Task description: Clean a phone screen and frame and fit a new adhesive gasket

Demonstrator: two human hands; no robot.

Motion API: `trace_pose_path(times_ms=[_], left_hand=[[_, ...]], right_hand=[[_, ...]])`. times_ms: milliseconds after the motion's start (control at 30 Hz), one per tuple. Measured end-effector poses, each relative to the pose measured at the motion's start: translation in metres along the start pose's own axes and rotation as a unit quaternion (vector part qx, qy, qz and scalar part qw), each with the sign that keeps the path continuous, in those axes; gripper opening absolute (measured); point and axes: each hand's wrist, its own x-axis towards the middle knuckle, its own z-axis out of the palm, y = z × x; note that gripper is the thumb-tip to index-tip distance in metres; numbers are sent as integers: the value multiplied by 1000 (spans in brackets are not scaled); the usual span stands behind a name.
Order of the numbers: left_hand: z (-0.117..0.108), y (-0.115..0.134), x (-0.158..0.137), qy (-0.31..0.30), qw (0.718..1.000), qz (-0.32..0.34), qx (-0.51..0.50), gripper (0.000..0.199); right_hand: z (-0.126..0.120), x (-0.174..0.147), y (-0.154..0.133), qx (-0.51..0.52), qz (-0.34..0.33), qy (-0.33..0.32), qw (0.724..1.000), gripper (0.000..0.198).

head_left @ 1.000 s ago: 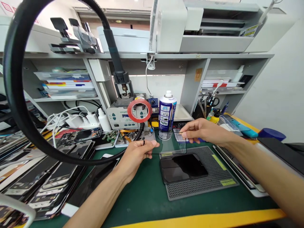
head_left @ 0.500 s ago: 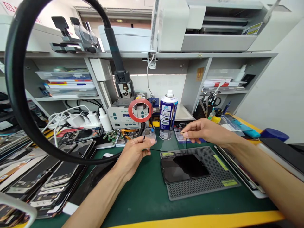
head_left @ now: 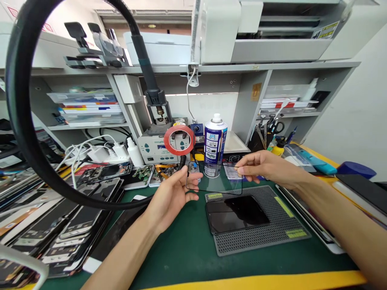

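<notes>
A clear pane of glass with a thin black border, like a phone screen protector (head_left: 216, 183), is held up tilted above the bench. At its right edge, my right hand (head_left: 256, 167) pinches it between thumb and fingers. My left hand (head_left: 173, 189) is at the opposite edge with its fingers spread, some of them showing behind the glass; whether the thumb touches the border I cannot tell. Below and to the right, a phone with a dark screen (head_left: 237, 215) lies flat on a grey perforated mat (head_left: 256, 237).
Behind the glass stands a blue-and-white spray can (head_left: 215, 145). A red tape ring (head_left: 169, 149) hangs before the hot-air station (head_left: 148, 145). Its black hose (head_left: 18, 100) loops close on the left. Stacked phone screens (head_left: 78, 229) lie left; flat panels (head_left: 314, 221) lie right.
My left hand's fingers have gone from a pinch on the glass to spread apart. The glass now faces the camera more fully, and my right hand still grips it.
</notes>
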Motion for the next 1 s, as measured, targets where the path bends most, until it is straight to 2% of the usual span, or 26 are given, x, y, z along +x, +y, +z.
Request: trace_pose_path(times_ms=[133, 467, 833, 1000], left_hand=[[-3, -3, 1, -18, 999, -4, 43, 25], [-8, -6, 7, 26, 990, -11, 141, 28], [-15, -1, 6, 39, 984, -4, 173, 29], [-22, 7, 7, 76, 980, 11, 181, 31]], right_hand=[[1, 0, 4, 0, 1, 2, 1000, 44], [3, -3, 4, -43, 0, 5, 999, 34], [-1, -5, 4, -54, 3, 5, 999, 33], [-9, -6, 6, -39, 5, 37, 999, 36]])
